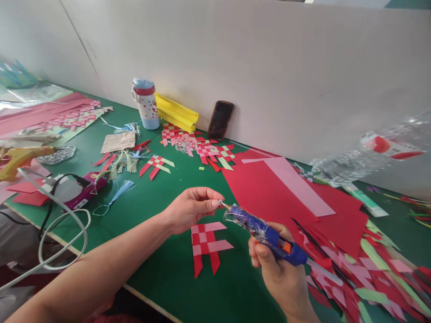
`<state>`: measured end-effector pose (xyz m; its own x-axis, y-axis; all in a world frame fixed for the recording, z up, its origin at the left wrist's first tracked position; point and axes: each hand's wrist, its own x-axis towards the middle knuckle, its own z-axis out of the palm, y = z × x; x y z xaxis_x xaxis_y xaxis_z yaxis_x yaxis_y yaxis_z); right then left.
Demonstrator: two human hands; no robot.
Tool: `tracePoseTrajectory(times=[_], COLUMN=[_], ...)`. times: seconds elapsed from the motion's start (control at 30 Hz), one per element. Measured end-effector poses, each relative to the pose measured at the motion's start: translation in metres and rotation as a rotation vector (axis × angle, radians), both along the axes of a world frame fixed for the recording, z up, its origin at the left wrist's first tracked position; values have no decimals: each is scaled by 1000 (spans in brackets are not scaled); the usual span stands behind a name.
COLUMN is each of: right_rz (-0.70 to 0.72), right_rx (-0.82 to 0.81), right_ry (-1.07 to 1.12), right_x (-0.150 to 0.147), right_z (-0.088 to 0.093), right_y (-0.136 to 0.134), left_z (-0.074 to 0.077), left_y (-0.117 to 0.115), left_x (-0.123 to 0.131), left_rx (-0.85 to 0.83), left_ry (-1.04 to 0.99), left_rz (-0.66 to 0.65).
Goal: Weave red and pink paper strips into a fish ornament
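My right hand is wrapped around a blue glue gun with an orange trigger and a clear glue stick out of its back end. Stringy glue clings to the gun's front. My left hand pinches something tiny, too small to name, right at the nozzle tip. Below it, flat on the green table, lies a woven red and pink paper fish. Another woven paper fish, with pale green strips, rests farther back.
Red paper sheets and paper scraps cover the right. A plastic bottle, phone and cup are along the wall. At left are a yellow glue gun, a purple power strip, cables and a blue tassel.
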<state>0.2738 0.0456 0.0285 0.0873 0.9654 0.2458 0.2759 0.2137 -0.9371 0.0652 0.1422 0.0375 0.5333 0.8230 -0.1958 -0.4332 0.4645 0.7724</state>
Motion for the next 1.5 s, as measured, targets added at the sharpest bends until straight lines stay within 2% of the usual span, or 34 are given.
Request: tracePoseTrajectory(times=[0.43, 0.67, 0.93, 1.13, 1.5], right_rz=[-80, -41, -97, -29, -34], right_rx=[-3, -27, -47, -12, -12], right_ry=[-12, -16, -14, -33, -29], right_x=[0, 3, -3, 0, -1], right_z=[-5, -7, -2, -5, -4], right_y=[1, 1, -2, -1, 0], left_z=[2, 4, 1, 1, 0], left_y=[0, -1, 1, 0, 0], left_x=[-1, -1, 0, 0, -1], left_rx=[6, 2, 37, 56, 43], left_ry=[-21, -9, 11, 41, 9], left_rz=[8, 18, 23, 12, 31])
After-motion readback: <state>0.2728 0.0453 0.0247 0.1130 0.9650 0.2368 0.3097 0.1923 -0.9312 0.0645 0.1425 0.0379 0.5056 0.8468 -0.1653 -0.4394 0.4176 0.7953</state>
